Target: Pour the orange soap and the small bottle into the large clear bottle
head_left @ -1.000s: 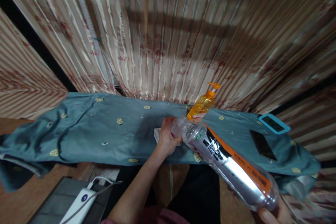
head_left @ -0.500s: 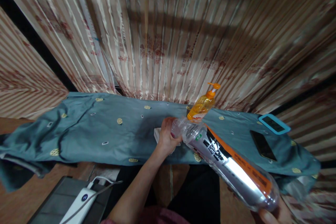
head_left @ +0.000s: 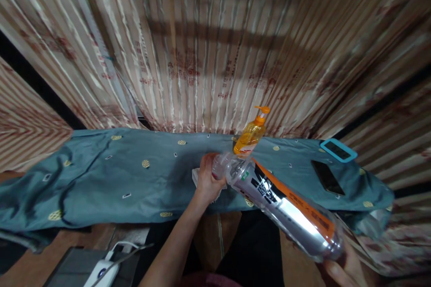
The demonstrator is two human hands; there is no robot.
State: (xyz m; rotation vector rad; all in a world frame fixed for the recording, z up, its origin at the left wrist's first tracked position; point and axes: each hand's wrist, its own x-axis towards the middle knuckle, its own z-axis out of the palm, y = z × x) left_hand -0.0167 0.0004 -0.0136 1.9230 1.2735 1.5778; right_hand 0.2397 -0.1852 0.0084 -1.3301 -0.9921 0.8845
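A large clear plastic bottle with a silver, black and orange label is held tilted, its narrow end up and to the left. My right hand grips its base at the lower right. At the narrow end, my left hand wraps round a clear cup-like piece; whether it is a separate cup or the bottle's neck, I cannot tell. Under that hand lies a white cloth or tissue, partly hidden. Just behind the bottle stands an orange pump bottle of yellow liquid.
A patterned green cloth covers the long narrow table. On its right side are a blue-framed device and a dark phone. A white power bank with a cable sits at lower left. Pleated curtains hang behind.
The view has shifted slightly, so the things on the table appear further left. Both hands keep their hold, and the bottle stays tilted much the same way.
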